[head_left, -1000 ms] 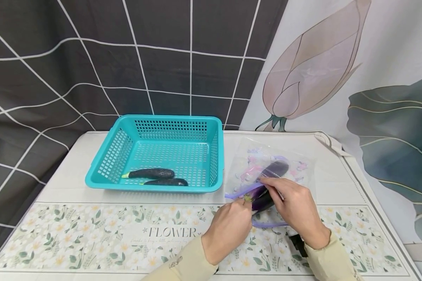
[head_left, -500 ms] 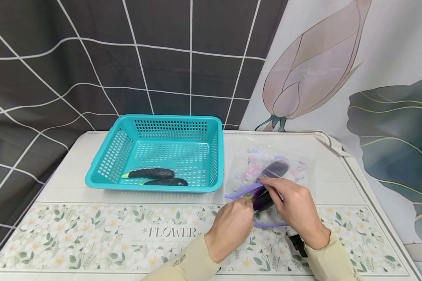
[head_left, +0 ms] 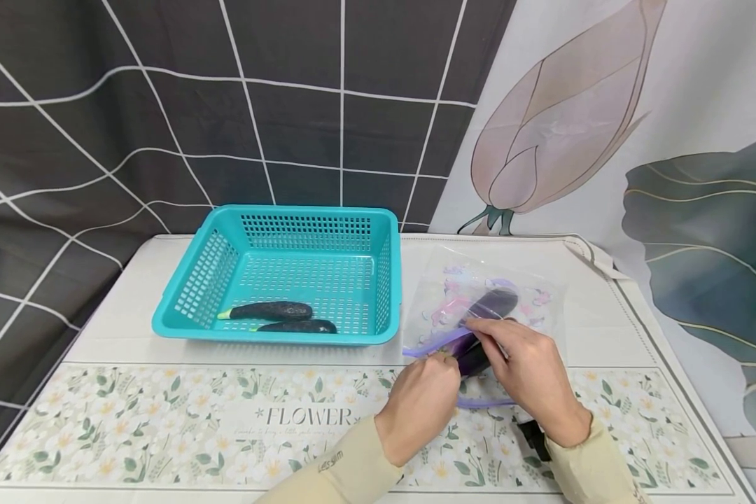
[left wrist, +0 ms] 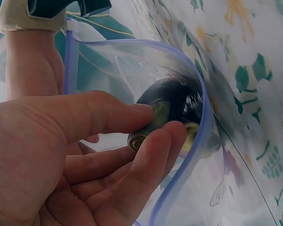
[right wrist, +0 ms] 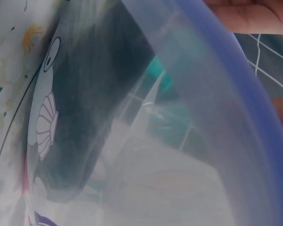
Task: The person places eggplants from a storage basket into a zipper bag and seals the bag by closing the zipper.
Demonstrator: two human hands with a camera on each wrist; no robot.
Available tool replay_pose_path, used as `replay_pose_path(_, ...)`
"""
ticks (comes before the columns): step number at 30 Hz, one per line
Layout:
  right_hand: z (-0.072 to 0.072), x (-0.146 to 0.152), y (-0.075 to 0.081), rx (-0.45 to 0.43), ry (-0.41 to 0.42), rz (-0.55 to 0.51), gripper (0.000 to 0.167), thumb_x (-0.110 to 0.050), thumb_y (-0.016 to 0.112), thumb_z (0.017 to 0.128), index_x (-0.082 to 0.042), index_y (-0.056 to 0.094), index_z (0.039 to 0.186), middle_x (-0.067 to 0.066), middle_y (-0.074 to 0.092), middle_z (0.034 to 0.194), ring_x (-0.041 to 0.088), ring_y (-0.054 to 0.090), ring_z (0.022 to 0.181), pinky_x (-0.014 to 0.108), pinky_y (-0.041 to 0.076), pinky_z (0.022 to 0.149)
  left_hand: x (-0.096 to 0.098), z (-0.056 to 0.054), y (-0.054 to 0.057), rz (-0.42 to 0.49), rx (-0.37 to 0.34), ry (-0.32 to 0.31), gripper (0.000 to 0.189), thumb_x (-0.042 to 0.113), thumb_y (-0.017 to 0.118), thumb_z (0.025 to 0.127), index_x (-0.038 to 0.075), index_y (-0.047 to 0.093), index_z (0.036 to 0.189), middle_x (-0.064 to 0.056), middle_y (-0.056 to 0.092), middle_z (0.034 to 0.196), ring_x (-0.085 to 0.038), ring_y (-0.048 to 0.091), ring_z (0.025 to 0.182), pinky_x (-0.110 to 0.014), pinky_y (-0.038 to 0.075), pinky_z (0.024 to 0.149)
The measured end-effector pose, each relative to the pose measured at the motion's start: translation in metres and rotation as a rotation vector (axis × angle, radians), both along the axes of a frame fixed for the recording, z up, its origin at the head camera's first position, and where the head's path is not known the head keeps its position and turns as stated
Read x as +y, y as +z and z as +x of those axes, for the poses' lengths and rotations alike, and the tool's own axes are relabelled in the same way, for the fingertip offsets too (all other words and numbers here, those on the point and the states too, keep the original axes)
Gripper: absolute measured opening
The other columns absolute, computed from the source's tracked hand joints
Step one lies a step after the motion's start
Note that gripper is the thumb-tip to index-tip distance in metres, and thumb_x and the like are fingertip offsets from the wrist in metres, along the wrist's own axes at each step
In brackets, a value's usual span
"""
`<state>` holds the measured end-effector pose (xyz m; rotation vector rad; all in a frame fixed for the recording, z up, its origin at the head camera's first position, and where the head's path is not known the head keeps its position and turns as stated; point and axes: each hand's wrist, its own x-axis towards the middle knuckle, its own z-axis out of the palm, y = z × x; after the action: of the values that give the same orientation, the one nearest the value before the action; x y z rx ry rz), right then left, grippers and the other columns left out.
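Note:
A clear zip bag with a purple seal and pink printed pictures lies on the right of the table, its mouth gaping towards the person. My left hand reaches into that mouth. In the left wrist view its thumb and fingers pinch the stem end of a dark eggplant. A second yellowish stem end shows beside it, partly hidden by fingers. Through the plastic a dark eggplant body is visible deeper in the bag. My right hand pinches the bag's upper rim.
Left of the bag stands a turquoise plastic basket with two dark eggplants near its front wall. A white cloth with a floral strip covers the table. Dark grid-patterned fabric hangs behind.
My left hand has moved slightly right and farther into the bag's mouth, pushing the eggplant inward and covering its stem end. The right hand has kept its place on the rim.

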<state>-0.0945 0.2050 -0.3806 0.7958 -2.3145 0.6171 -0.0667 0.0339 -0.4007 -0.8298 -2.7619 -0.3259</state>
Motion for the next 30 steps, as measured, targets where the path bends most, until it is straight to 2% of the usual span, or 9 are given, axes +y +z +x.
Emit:
replay_pose_path(3,0.000,0.000,0.000,-0.001,-0.001,0.001,0.037,0.009,0.080,0.075,-0.006,0.077,0.109,0.006,0.076,0.102,0.023,0.074,0.090,0.039,0.058,0.070,0.003,-0.001,0.000,-0.004,-0.017,-0.001,0.022,0.008,0.081,0.077,-0.001,0.073,0.095,-0.006,0.069,0.080,-0.013,0.066,0.067,-0.020,0.054,0.056)
replay_pose_path(13,0.000,0.000,0.001,-0.013,0.000,0.009,0.037,0.009,0.080,0.075,-0.006,0.076,0.109,0.006,0.076,0.104,0.024,0.073,0.092,0.040,0.058,0.072,0.006,-0.004,-0.005,-0.003,-0.021,0.007,0.021,0.007,0.079,0.078,-0.003,0.073,0.096,-0.007,0.070,0.083,-0.014,0.068,0.069,-0.021,0.055,0.057)
replay_pose_path(18,0.001,0.000,0.001,-0.018,0.001,0.014,0.037,0.009,0.080,0.076,-0.006,0.076,0.110,0.006,0.076,0.104,0.024,0.073,0.092,0.040,0.058,0.072,0.008,-0.005,-0.007,-0.011,-0.019,0.012,0.022,0.008,0.080,0.078,-0.003,0.073,0.096,-0.007,0.069,0.083,-0.015,0.068,0.068,-0.021,0.055,0.056)
replay_pose_path(25,0.000,0.000,0.000,-0.011,0.003,0.014,0.037,0.009,0.080,0.075,-0.007,0.076,0.109,0.006,0.076,0.104,0.024,0.073,0.092,0.039,0.058,0.071,0.010,-0.007,-0.010,0.013,-0.051,0.023,0.019,0.006,0.079,0.079,-0.003,0.072,0.095,-0.007,0.068,0.079,-0.015,0.066,0.063,-0.021,0.053,0.052)
replay_pose_path(30,0.001,-0.001,0.000,-0.017,-0.002,0.013,0.037,0.009,0.080,0.075,-0.006,0.077,0.109,0.006,0.076,0.103,0.024,0.073,0.091,0.039,0.058,0.071,0.011,-0.008,-0.012,0.012,-0.043,0.035,0.019,0.005,0.078,0.079,-0.002,0.073,0.095,-0.007,0.068,0.078,-0.015,0.066,0.062,-0.021,0.053,0.051)
